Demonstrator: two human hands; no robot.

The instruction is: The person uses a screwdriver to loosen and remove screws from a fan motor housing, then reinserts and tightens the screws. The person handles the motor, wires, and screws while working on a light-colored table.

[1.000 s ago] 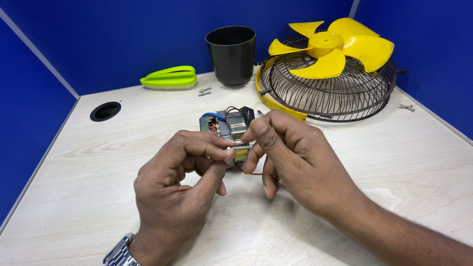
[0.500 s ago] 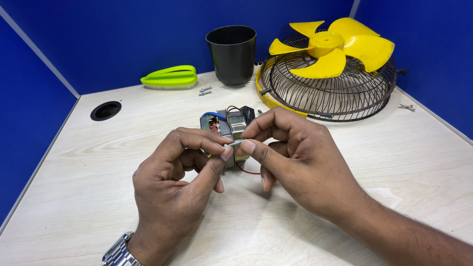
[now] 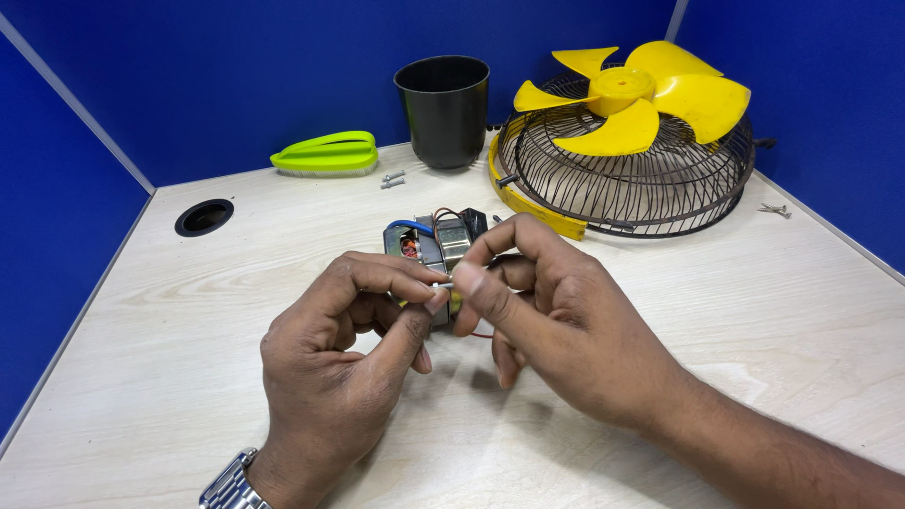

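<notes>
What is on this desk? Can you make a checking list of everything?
Surface: pale wood-look table with a round cable hole.
Job's things: small electric motor, pinched between both hands.
Clutter: black cup, yellow fan blade on wire fan guard, green plastic piece, loose screws.
Grippers: left hand and right hand, fingertips meeting at the motor.
Cables: thin motor wires only.
Surroundings: blue partition walls.

We see a bright, evenly lit scene, the light falling from above. Soft shadows pool on the desk just beneath and toward us from the fingers. Focus is sharp throughout, with no glare; straight edges far from the fingers bow slightly.
</notes>
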